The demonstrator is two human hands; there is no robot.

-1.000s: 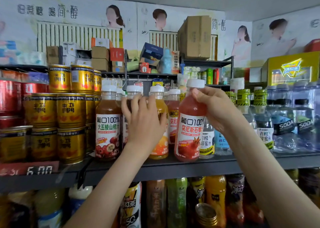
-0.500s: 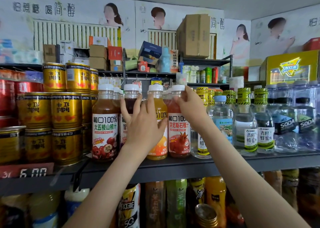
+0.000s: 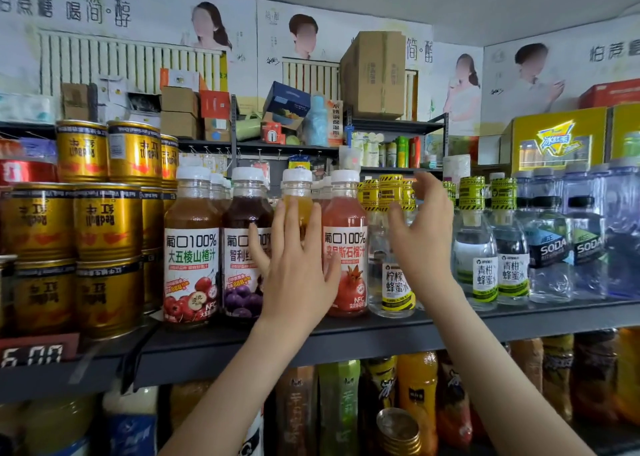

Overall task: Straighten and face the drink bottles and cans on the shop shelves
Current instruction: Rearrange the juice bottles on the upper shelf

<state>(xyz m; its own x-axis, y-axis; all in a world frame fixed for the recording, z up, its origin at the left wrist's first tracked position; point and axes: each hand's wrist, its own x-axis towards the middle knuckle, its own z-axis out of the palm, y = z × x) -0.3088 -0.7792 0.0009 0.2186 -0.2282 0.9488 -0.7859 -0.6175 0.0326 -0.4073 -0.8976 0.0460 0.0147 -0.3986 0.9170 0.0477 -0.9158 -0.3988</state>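
Our left hand (image 3: 298, 265) lay flat and open on the orange bottle (image 3: 298, 195); right of it, our right hand (image 3: 420, 237) hung open, holding nothing

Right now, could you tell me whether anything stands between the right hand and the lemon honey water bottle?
Nothing visible does. The right hand, open, hovers directly in front of the lemon honey water bottle, next to the pomegranate juice bottle.
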